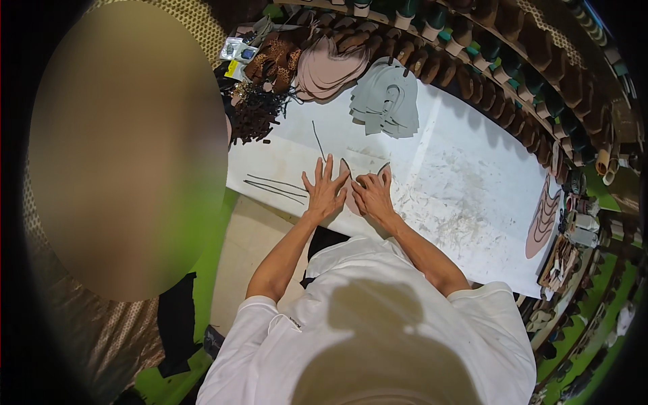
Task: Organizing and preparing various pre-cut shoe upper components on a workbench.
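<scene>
At the near edge of the white-topped table, two pinkish, sole-shaped pieces lie under my hands. The left piece (350,203) and the right piece (386,173) each show a dark line along the rounded tip. My left hand (326,192) lies with its fingers spread, the index fingertip touching the left piece's edge. My right hand (374,197) has bent fingers drawn together at that piece's other side; what they pinch is too small to make out. Left of my hands lie several thin black strips (277,187), and a single black strip (316,138) lies just beyond.
Farther back on the table (466,148) are stacks of grey sole-shaped pieces (385,101) and pinkish pieces (331,67), beside a heap of dark scraps (253,115). Shoe racks (499,74) curve along the far and right sides. More pinkish pieces (542,223) lie at the right end.
</scene>
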The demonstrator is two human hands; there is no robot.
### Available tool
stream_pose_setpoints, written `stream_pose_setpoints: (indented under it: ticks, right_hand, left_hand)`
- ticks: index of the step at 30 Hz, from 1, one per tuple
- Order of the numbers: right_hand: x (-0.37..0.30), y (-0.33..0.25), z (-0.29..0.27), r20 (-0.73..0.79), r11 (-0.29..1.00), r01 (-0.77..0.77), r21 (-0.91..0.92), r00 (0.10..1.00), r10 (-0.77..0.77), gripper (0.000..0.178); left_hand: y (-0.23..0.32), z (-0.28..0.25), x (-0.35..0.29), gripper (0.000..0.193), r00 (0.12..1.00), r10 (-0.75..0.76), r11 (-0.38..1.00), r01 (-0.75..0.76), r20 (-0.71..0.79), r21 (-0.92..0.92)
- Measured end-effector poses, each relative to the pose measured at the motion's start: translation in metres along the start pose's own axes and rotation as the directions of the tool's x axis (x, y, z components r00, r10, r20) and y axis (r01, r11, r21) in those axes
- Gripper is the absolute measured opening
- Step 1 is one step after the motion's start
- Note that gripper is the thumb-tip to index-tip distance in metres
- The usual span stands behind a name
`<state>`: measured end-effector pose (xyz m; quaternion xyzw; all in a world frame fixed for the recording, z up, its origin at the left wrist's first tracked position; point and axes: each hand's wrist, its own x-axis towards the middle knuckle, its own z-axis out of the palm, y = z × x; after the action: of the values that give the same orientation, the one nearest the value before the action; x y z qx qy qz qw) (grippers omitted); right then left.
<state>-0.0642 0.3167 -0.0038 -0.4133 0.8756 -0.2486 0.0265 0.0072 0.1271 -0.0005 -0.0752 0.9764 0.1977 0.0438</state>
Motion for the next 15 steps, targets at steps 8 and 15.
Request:
stream_pose_setpoints:
  ticks: [8, 15]
  right_hand:
    - [0.0017, -0.0011, -0.0036, 0.025, 0.999, -0.026, 0.023, 0.999, 0.025, 0.029]
    - [0.0043, 0.0041, -0.0095, -0.07, 0.97, -0.168, 0.175, 0.981, 0.182, 0.02]
  left_hand:
    - [-0.0023, 0.0007, 0.0014, 0.055, 1.0, -0.012, 1.0, 0.012, 0.026, -0.018]
    - [-0.0038, -0.0002, 0.0017, 0.055, 0.999, -0.014, 0.999, 0.016, 0.047, -0.048]
